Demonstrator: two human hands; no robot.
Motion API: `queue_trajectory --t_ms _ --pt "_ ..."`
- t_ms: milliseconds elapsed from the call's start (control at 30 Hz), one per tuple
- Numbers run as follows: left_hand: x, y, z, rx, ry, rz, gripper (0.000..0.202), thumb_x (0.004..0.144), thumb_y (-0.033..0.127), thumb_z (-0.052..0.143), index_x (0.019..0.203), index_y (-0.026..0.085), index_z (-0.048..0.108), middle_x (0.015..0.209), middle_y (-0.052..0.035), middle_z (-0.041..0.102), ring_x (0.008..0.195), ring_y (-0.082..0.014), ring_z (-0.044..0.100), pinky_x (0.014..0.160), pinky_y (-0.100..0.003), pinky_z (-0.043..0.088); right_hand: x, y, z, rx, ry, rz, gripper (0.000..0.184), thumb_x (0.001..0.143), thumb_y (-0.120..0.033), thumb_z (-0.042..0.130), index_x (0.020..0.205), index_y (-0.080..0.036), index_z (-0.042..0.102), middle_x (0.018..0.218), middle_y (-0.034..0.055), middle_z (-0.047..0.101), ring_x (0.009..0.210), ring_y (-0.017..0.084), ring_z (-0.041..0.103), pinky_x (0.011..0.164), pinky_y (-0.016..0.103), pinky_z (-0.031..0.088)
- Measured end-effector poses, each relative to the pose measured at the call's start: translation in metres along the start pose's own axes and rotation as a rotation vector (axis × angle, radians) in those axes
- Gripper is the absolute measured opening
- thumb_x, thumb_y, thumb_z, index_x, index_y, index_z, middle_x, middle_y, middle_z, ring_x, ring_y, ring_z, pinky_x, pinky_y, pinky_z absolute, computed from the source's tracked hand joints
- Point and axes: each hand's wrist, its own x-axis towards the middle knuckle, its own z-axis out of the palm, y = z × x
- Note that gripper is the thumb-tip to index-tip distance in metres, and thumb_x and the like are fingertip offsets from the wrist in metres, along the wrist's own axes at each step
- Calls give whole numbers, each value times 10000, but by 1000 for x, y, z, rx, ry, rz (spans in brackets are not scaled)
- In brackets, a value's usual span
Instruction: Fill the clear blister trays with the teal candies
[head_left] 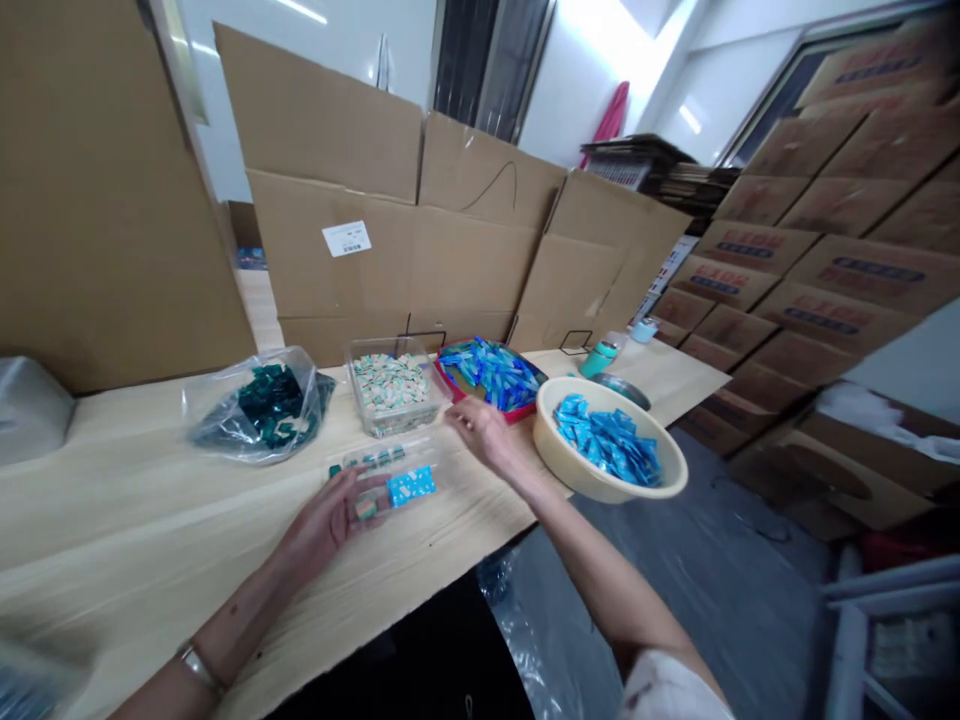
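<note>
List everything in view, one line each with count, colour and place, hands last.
Clear tray: one, colourless, table front
Blue packet: one, blue-and-white, over clear tray
Plastic bag: one, clear, dark-green pieces inside, left
Tub: one, clear, many pale-and-green pieces inside, behind clear tray
Red tray: one, many blue strips inside, right of tub
Basin: one, cream, many blue sachets inside, right
Bottle: one, green, behind basin
Table: one, pale wood, beneath these
Cardboard panels: several, brown, behind table
Label: one, white, on cardboard
Cartons: many, brown, stacked right
Cloth: one, pink, back wall
Bracelet: one, silver, left wrist
Left hand: one, bare, at clear tray
Right hand: one, bare, before red tray
</note>
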Motion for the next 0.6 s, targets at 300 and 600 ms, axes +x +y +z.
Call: queue_trajectory --t_ms 300,600 --pt "0 1 1 -13 23 -12 342 840 312 565 1161 202 524 1251 -135 569 944 -229 642 735 -344 532 98 96 5 -349 -261 553 327 855 -218 510 1104 -28 605 1091 242 618 1012 259 597 794 289 447" --pt "3 -2 -5 -33 36 -34 331 833 351 569 1133 214 532 1293 -134 534 985 -253 626 745 -364 531 139 92 36 -414 -288 471 294 887 -334 529 1064 -110 595 1108 110 612 989 192 592 857 371 471"
